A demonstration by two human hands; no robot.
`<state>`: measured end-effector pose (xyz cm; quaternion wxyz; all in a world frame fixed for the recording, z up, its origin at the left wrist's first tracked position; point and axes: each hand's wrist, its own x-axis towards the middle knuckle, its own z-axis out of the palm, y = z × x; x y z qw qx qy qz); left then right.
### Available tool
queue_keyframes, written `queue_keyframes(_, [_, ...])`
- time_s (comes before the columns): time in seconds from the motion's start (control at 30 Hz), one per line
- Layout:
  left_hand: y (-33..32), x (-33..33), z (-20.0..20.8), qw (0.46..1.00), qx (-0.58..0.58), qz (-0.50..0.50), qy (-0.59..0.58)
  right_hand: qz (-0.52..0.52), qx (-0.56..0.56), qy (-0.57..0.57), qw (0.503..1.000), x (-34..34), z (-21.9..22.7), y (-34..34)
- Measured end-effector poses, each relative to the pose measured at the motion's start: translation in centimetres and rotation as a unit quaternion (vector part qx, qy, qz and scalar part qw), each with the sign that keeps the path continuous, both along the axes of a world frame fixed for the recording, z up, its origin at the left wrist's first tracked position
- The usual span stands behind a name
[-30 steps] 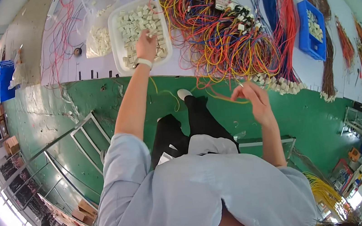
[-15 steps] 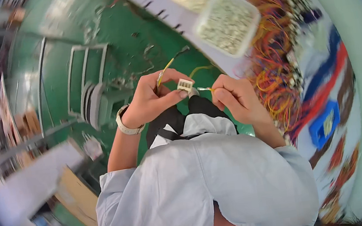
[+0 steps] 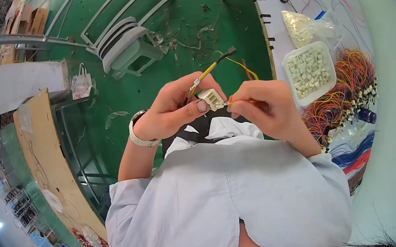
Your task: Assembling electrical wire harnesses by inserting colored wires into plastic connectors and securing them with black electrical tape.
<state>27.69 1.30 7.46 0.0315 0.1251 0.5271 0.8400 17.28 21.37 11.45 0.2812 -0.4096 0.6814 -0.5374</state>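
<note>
My left hand (image 3: 175, 104), with a white-strapped watch on its wrist, pinches a small white connector housing (image 3: 211, 99) between thumb and fingers. The housing's open slots face up and to the right. From behind the same fingers rises a yellow and black wire lead (image 3: 208, 70) with a dark tip. My right hand (image 3: 263, 107) is closed in a pinch on a thin wire (image 3: 231, 101), whose end meets the right side of the housing. How far that end reaches into a slot cannot be made out. Yellow and orange wires (image 3: 250, 70) stick out beyond my right hand.
On the white table at right, a white tub (image 3: 310, 72) of connector housings stands beside a bag of pale parts (image 3: 298, 30). Bundled coloured wires (image 3: 348, 88) lie nearer me. A grey stool (image 3: 133, 52) stands on the green floor, and a wooden board (image 3: 52, 152) is at left.
My right hand has brought the wire end from a small gap away to the housing. The view has turned, so the table and tub sit farther right.
</note>
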Motion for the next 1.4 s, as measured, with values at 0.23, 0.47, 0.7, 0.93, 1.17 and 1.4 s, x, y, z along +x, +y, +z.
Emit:
queue_keyframes(0.23, [-3.7, -0.2, -0.1, 0.999, 0.003, -0.049, -0.011, 0.028, 0.069, -0.375, 0.924, -1.3, 1.0, -3.9])
queue_keyframes(0.47, [-7.5, -1.9, 0.1, 0.991, 0.048, -0.096, -0.079, -0.048, 0.057, -0.274, 0.959, -1.6, 2.7, -6.7])
queue_keyframes(0.7, [-12.2, -4.1, -0.2, 0.974, 0.141, -0.176, -0.034, -0.081, -0.072, 0.126, 0.986, -2.1, 4.6, -11.0])
queue_keyframes(0.93, [-17.5, -5.0, -0.3, 0.969, 0.147, -0.196, -0.026, -0.079, -0.107, 0.273, 0.953, -2.2, 4.3, -16.9])
queue_keyframes(1.17, [-21.5, -4.3, -0.1, 0.978, 0.141, -0.155, 0.021, -0.045, -0.088, 0.273, 0.957, -2.2, 4.4, -21.5])
queue_keyframes(1.4, [-23.8, -4.0, 1.9, 0.918, -0.329, 0.154, 0.16, -0.05, 0.081, -0.076, 0.993, -3.4, 3.3, -23.3])
